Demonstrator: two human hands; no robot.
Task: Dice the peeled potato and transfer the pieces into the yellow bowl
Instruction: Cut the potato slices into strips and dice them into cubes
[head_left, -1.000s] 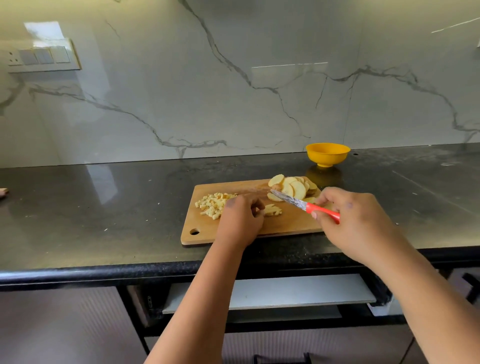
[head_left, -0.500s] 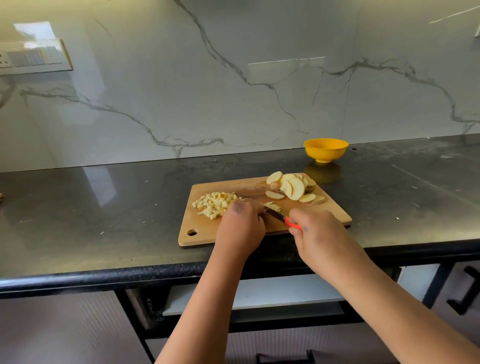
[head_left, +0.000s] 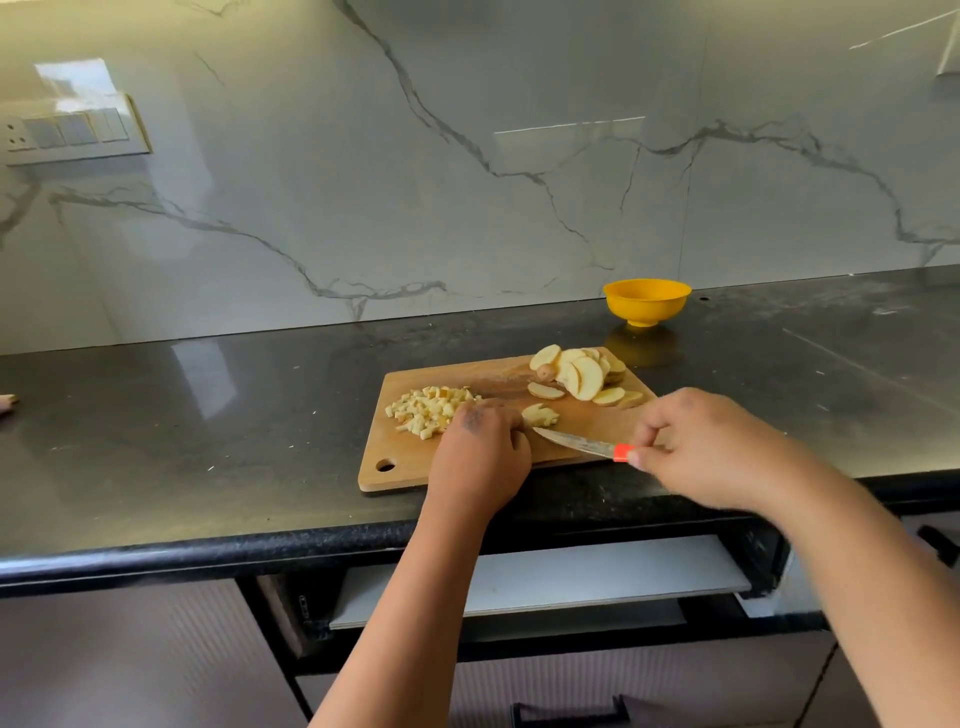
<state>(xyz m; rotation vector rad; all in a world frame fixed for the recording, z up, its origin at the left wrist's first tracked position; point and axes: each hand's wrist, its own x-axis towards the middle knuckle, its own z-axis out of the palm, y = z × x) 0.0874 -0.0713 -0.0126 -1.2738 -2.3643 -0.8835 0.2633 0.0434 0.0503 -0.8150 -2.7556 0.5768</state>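
The rectangular light-brown wooden cutting board (head_left: 498, 457) looks matt, with faint grain. It lies on a polished black stone tabletop (head_left: 208, 415), glossy enough to mirror the small yellow bowl (head_left: 647, 301), which looks like smooth plastic. The knife (head_left: 576, 444) has a dull, speckled metal blade and a shiny orange-red plastic handle. The grey-veined white marble-look wall (head_left: 467, 182) is glossy.

Right hand (head_left: 711, 449) grips knife (head_left: 574, 443) over cutting board (head_left: 597, 426).
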